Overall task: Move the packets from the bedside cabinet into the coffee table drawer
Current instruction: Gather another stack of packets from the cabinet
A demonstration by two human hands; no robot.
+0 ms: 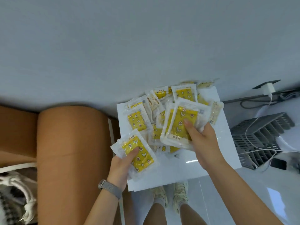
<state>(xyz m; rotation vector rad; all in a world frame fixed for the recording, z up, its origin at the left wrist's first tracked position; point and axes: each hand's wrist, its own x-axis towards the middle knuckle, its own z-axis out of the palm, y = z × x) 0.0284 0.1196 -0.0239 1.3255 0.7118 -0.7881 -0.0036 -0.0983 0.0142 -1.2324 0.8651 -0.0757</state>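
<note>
- The left hand (121,166) is gripping one yellow-printed packet (139,154) by its near end, thumb lying across the printed face and fingers curled underneath; a grey woven watch band (110,188) is sitting on that wrist.
- The right hand (203,143) is holding a small stack of packets (180,125), thumb pressing down on the top one while the fingers are wrapping round the stack's right edge.
- Both held bundles are hovering just over the white bedside cabinet top (178,169), near its front half.
- A loose pile of packets (162,103) is lying on the cabinet top toward the wall, many overlapping, some face up with yellow prints showing and others turned to their pale backs.
- A brown upholstered headboard (71,151) is standing just left of the cabinet.
- On the floor to the right, a grey slotted rack (259,140) is lying with a white cable (253,127) trailing across it; a white charger (268,90) is sitting plugged in at the wall.
- The person's pale sneakers (170,195) are showing below the cabinet's front edge.
</note>
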